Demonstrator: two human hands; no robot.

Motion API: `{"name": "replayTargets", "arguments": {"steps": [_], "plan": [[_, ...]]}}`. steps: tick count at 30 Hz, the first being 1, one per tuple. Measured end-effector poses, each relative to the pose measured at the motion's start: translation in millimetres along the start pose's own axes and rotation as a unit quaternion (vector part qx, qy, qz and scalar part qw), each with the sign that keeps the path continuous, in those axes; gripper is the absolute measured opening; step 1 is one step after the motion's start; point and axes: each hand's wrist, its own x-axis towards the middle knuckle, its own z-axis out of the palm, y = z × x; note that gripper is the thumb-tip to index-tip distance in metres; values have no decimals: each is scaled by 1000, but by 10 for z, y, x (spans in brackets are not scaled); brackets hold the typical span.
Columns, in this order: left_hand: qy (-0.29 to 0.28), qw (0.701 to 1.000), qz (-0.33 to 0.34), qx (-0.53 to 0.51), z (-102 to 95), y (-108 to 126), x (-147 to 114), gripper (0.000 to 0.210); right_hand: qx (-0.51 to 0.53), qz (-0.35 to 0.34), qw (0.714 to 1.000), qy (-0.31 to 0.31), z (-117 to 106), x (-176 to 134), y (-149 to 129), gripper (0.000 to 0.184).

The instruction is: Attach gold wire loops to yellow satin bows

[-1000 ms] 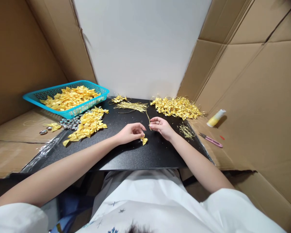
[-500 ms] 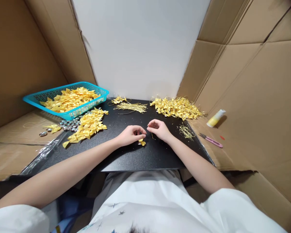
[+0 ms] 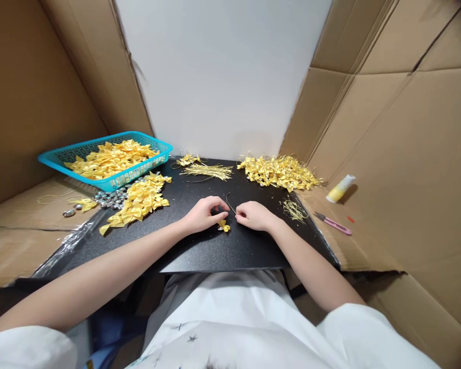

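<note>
A small yellow ribbon bow with a shiny silver bead at its side sits just under the thumb of my left hand. The fingers of that hand are curled in a pinch at the bow; their exact contact is partly hidden. Close by on the right, my right hand is closed, thumb and forefinger pinching a thin cord. The cord's free end curves up and to the left from the fingertips. Both hands are low over the black table, a small gap between them.
A blue basket of yellow bows stands far left. Before it lie loose bows and silver beads. Cut cords and a pile of beaded bows lie behind. Right are cord scraps, pink-handled snips and a thread spool.
My right hand has turned over and lowered slightly, its fingers closing together. The cord end now shows pointing up to the left. My left hand and the bow have shifted only slightly.
</note>
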Motion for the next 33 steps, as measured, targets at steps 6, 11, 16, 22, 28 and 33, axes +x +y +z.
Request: {"name": "replayTargets", "arguments": {"steps": [6, 11, 16, 22, 28, 33], "plan": [[-2, 999, 13, 29, 1, -30, 4, 17, 0, -4, 999, 53, 18, -5, 12, 5], [-32, 998, 40, 33, -57, 2, 8, 17, 6, -7, 997, 83, 5, -3, 16, 6], [-124, 989, 78, 30, -120, -6, 19, 10, 24, -18, 993, 117, -22, -6, -10, 1], [-133, 990, 34, 5, -102, -49, 11, 8, 66, -141, 987, 48, 55, -11, -99, 31], [-113, 993, 2, -19, -86, -34, 7, 14, 13, -165, 985, 51, 198, 7, -222, 23], [-83, 995, -16, -48, -94, -27, 6, 27, 61, -147, 984, 77, 178, 23, -231, 14]]}}
